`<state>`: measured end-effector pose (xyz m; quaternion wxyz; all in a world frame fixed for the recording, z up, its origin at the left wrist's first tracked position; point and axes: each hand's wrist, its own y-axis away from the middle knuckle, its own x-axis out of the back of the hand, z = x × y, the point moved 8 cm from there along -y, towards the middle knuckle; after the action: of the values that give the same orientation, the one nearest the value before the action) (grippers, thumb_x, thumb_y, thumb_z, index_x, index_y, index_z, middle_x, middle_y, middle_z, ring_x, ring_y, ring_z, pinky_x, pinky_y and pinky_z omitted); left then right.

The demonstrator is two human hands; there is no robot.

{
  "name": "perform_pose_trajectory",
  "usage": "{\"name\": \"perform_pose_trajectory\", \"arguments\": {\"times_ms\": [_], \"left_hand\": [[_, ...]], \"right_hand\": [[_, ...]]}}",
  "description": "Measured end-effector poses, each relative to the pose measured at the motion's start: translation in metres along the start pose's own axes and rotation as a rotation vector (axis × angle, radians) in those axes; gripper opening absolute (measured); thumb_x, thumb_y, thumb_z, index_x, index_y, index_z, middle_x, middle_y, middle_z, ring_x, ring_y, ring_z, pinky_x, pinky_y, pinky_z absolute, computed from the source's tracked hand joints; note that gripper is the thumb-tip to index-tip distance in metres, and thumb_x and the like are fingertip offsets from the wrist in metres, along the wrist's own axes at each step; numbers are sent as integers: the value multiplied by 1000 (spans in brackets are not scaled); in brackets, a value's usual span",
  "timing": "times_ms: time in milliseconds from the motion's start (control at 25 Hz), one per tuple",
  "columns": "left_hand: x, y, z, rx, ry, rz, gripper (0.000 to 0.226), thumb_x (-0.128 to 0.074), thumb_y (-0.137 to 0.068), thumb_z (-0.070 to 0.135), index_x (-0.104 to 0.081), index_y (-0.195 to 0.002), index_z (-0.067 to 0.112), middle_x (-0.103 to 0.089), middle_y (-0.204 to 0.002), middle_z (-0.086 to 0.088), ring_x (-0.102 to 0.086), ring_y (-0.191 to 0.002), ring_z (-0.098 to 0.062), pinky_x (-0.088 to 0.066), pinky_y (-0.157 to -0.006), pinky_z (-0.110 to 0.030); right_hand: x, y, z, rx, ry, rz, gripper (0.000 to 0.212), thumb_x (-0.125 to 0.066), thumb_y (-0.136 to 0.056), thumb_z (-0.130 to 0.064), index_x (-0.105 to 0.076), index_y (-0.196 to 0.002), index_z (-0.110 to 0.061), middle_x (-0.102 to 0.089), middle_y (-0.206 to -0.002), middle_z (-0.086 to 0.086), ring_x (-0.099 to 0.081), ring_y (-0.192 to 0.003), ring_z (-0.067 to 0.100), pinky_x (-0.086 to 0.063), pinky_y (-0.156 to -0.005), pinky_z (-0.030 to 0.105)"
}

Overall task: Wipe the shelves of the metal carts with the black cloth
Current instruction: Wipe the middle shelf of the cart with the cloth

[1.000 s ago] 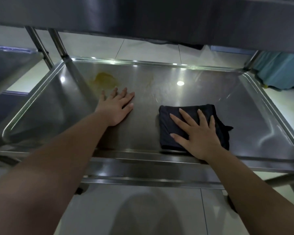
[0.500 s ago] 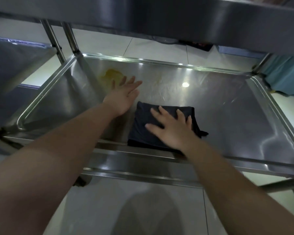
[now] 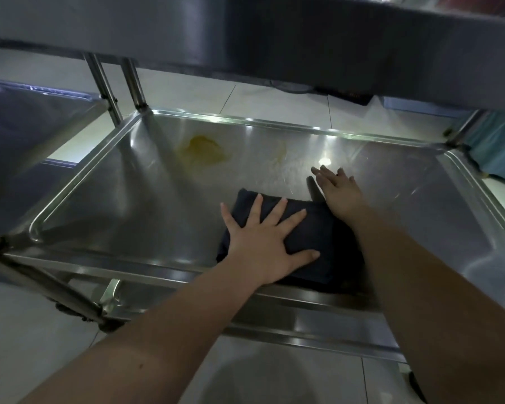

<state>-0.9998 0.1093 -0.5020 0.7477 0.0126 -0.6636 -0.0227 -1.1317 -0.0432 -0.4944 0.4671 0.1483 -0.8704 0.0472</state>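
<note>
The biggest thing here is the metal cart's shelf (image 3: 129,199), a shiny tray with a raised rim all round. Another shelf (image 3: 303,39) hangs over it like a roof. A second cart (image 3: 27,121) stands just past the left edge. The black cloth (image 3: 318,228) lies folded into a thick pad by the near edge of the shelf, about halfway along it. The left hand (image 3: 263,246) lies flat on top of the cloth, with its fingers spread wide and straight, pressing down and not curled round it. The right hand (image 3: 338,193) is just past the cloth's far right corner, toward the middle of the shelf. Its fingers are straight and close together. It looks blurry, so I cannot tell if it touches the metal. A yellow stain (image 3: 201,150) sits near the far left corner, well apart from the cloth, and a fainter smear (image 3: 280,153) lies by the far edge. The cloth looks soft and light, so it will likely bunch up or come unfolded if pushed from one edge. A flat palm on its middle should keep it together. The steel looks smooth, so the cloth should slide easily.
</note>
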Motion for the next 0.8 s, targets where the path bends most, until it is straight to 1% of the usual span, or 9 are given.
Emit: {"name": "perform_pose_trajectory", "arguments": {"times_ms": [80, 120, 200, 240, 320, 400, 520, 680, 800], "left_hand": [[4, -28, -19, 36, 6, 12, 90, -2, -63, 98, 4, -144, 60, 6, -162, 17, 14, -149, -26, 26, -94, -73], [7, -46, -29, 58, 13, 23, 90, -4, -64, 98, 2, -145, 59, 5, -163, 16, 12, -149, -27, 24, -98, -72], [13, -85, -45, 87, 17, 21, 91, -9, -66, 96, -1, -147, 57, 4, -163, 14, 9, -149, -29, 17, -104, -72], [15, -107, -50, 98, 14, 12, 90, -12, -68, 95, -3, -149, 55, 3, -164, 12, 9, -149, -29, 14, -106, -71], [21, -147, -57, 130, 5, -12, 89, -16, -73, 92, -3, -151, 51, 4, -164, 9, 10, -149, -31, 13, -106, -72], [28, -181, -62, 159, 10, -6, 87, -20, -78, 88, -4, -153, 47, 3, -165, 5, 11, -149, -33, 13, -107, -72], [36, -222, -65, 158, 3, 20, 84, -23, -82, 84, -7, -154, 43, 0, -165, 2, 10, -149, -33, 13, -110, -68], [36, -238, -63, 102, -14, 45, 84, -24, -85, 82, -8, -155, 39, -1, -165, -4, 6, -150, -30, 9, -116, -58], [29, -205, -65, 83, -10, -24, 89, -20, -80, 87, -2, -155, 42, 4, -165, -4, 8, -150, -30, 9, -116, -60]], "right_hand": [[1, -4, 2, 12, 25, 31, 45, -25, -105, -41, -39, -147, -34, -26, -159, -9, -7, -150, 19, 5, -119, 33], [1, -4, 1, 33, 89, 44, 45, -25, -106, -40, -38, -148, -32, -25, -160, -7, -9, -150, 21, 2, -119, 36], [-2, -3, -2, 77, 269, 71, 47, -24, -106, -39, -29, -152, -31, -24, -161, -4, -12, -149, 26, -5, -119, 40], [-2, -2, -3, 84, 315, 91, 48, -24, -106, -38, -24, -154, -31, -24, -161, -2, -13, -148, 27, -8, -118, 41], [0, 0, -2, 58, 313, 120, 50, -25, -106, -36, -19, -155, -29, -25, -160, 3, -16, -147, 29, -10, -117, 40], [-4, 0, -3, 74, 381, 108, 52, -25, -105, -36, -18, -155, -28, -21, -162, 1, -14, -148, 27, -10, -118, 41], [-7, -7, -2, 87, 476, 79, 52, -22, -105, -37, -14, -156, -32, -13, -163, -6, -11, -149, 27, -10, -118, 43], [-6, -11, 1, 71, 479, 102, 51, -22, -104, -38, -14, -155, -35, -13, -163, -8, -11, -149, 26, -10, -119, 43], [-6, -9, 1, 68, 472, 112, 52, -23, -104, -39, -18, -155, -33, -15, -163, -8, -11, -149, 25, -10, -120, 43]]}}
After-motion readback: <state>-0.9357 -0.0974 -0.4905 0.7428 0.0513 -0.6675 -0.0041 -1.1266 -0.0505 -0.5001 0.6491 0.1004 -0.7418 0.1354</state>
